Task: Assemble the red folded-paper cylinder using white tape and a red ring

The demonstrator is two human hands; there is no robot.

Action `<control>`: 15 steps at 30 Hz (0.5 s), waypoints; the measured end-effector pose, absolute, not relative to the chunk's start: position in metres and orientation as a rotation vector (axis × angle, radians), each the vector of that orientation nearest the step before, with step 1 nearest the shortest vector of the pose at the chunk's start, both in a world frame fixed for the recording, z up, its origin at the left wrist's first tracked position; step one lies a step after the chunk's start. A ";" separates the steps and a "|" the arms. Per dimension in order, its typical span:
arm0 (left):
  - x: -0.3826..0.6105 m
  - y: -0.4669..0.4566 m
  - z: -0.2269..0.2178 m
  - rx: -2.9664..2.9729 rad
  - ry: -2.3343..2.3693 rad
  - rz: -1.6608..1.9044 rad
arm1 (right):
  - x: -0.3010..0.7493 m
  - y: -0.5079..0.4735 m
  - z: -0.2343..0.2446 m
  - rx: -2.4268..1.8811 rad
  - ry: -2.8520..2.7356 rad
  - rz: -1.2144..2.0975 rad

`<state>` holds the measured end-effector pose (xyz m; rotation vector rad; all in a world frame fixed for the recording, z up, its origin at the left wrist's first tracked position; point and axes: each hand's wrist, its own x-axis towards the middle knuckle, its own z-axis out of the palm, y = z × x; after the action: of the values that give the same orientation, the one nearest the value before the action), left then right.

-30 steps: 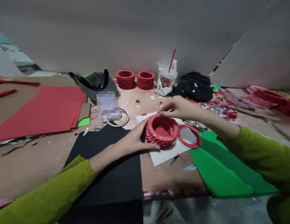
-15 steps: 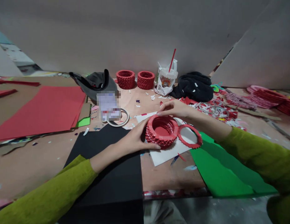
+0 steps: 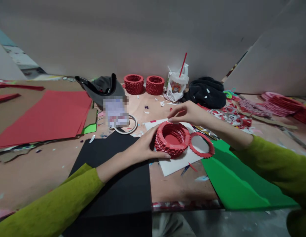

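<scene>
My left hand (image 3: 145, 143) is wrapped round the left side of a round red paper container (image 3: 173, 140), its thumb along the near side. The container looks built of stacked notched paper rings, and its top is open. My right hand (image 3: 184, 112) is over the far rim, thumb and fingertips drawn together in a pinch at the far left edge. Whatever lies between those fingertips is too small to make out. Right of the container a loose red paper ring (image 3: 209, 152) lies on a white sheet (image 3: 167, 167).
Black sheets (image 3: 113, 197), green sheets (image 3: 229, 177) and red sheets (image 3: 46, 115) lie around. Behind are two similar red containers (image 3: 133, 89), a grey cap (image 3: 101, 89), a bagged cup (image 3: 176, 87), a dark cloth (image 3: 204, 92), a tape roll (image 3: 135, 126) and paper scraps (image 3: 239, 120).
My right hand has risen slightly off the far rim, its knuckles higher and fingers more bent. The left hand keeps its hold on the container. The whole view has shifted a little.
</scene>
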<state>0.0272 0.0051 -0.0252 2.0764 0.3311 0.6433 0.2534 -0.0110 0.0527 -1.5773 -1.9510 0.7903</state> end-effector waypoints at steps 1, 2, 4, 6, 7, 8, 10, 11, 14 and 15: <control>0.027 0.005 -0.026 2.074 0.329 0.645 | 0.252 -0.013 0.055 -1.586 -1.990 0.732; 0.027 0.005 -0.026 2.073 0.327 0.648 | 0.250 -0.016 0.057 -1.605 -2.028 0.681; 0.028 0.006 -0.027 2.074 0.319 0.659 | 0.246 -0.019 0.061 -1.654 -2.107 0.561; 0.028 0.006 -0.027 2.076 0.319 0.663 | 0.241 -0.022 0.063 -1.682 -2.190 0.435; 0.028 0.006 -0.027 2.076 0.320 0.660 | 0.239 -0.022 0.063 -1.673 -2.242 0.379; 0.028 0.006 -0.028 2.076 0.321 0.655 | 0.237 -0.023 0.062 -1.648 -2.297 0.321; 0.028 0.006 -0.028 2.076 0.325 0.649 | 0.236 -0.024 0.060 -1.572 -2.400 0.193; 0.028 0.006 -0.028 2.076 0.328 0.649 | 0.236 -0.025 0.059 -1.528 -2.442 0.134; 0.028 0.006 -0.028 2.077 0.327 0.657 | 0.238 -0.026 0.058 -1.456 -2.468 0.096; 0.028 0.006 -0.028 2.077 0.323 0.660 | 0.240 -0.026 0.058 -1.461 -2.451 0.130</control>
<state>0.0275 0.0056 -0.0281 2.0768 0.3230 0.6597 0.2396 -0.0262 0.0581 -1.4606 -2.4508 0.1296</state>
